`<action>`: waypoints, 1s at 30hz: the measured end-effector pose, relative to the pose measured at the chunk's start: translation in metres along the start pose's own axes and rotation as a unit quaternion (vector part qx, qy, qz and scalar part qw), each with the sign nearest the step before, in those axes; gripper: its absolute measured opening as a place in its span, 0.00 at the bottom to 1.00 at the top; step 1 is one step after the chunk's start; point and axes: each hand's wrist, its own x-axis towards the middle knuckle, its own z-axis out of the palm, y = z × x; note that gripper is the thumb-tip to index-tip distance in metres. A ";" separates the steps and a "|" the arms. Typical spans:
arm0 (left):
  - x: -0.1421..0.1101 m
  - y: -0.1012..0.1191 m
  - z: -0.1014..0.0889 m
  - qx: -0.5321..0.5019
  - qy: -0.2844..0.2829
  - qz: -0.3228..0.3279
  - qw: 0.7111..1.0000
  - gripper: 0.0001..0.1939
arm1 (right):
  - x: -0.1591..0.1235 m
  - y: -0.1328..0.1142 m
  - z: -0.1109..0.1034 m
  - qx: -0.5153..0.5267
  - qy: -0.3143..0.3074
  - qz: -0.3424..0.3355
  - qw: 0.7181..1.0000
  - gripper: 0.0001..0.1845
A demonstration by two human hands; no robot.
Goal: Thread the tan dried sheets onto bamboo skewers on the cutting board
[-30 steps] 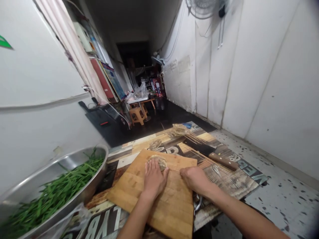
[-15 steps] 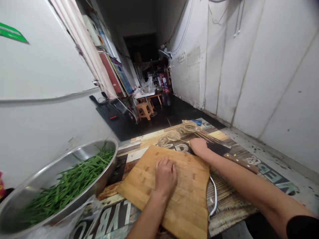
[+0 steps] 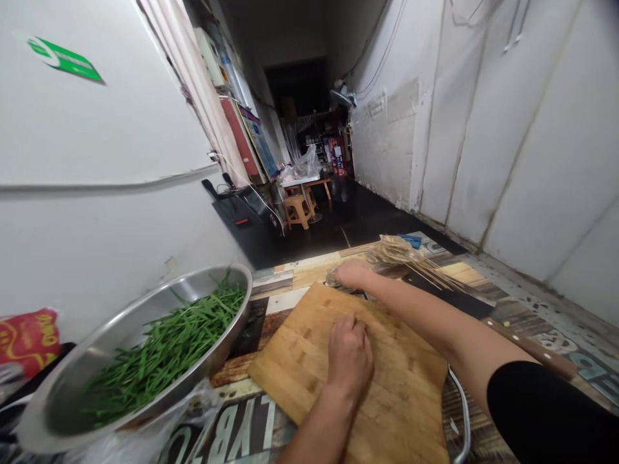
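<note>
My left hand [image 3: 351, 353] rests on the wooden cutting board [image 3: 300, 351] with its fingers bent and drawn together. Nothing shows in it, though the fingertips are tucked out of sight. Beyond the board's far edge, my right hand [image 3: 356, 275] is low over the table, beside a pale, thin, flat piece [image 3: 332, 277] that shows partly at its left. Blur and the angle hide its fingers, so I cannot tell whether it grips that piece. Farther right lies a bundle of similar pale pieces on thin sticks [image 3: 396, 251], the sticks pointing right.
A large metal basin [image 3: 232, 351] of cut green stalks [image 3: 181, 345] stands left of the board. A knife with a wooden handle [image 3: 536, 348] lies under my right forearm. A blue object [image 3: 410, 240] sits behind the bundle, and a clear plastic bag [image 3: 159, 425] lies near the basin.
My right hand has moved left, from near the sticks' ends to the flat pieces, covering most of them. My left hand stays on the board. The whole view has shifted, showing more at the left.
</note>
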 end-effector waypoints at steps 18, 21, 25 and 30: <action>0.024 -0.019 -0.007 -0.623 0.105 -0.346 0.693 0.11 | -0.151 -0.016 0.009 0.189 0.405 -0.172 0.878 0.15; 0.027 -0.017 -0.015 -0.712 0.049 -0.339 0.613 0.10 | -0.174 -0.014 0.014 0.131 0.397 -0.200 0.886 0.15; 0.027 -0.013 -0.023 -0.716 -0.013 -0.283 0.638 0.16 | -0.186 -0.010 0.009 0.081 0.389 -0.179 0.900 0.15; 0.024 -0.016 -0.025 -0.690 -0.026 -0.264 0.673 0.21 | -0.188 -0.009 0.009 0.050 0.397 -0.186 0.897 0.15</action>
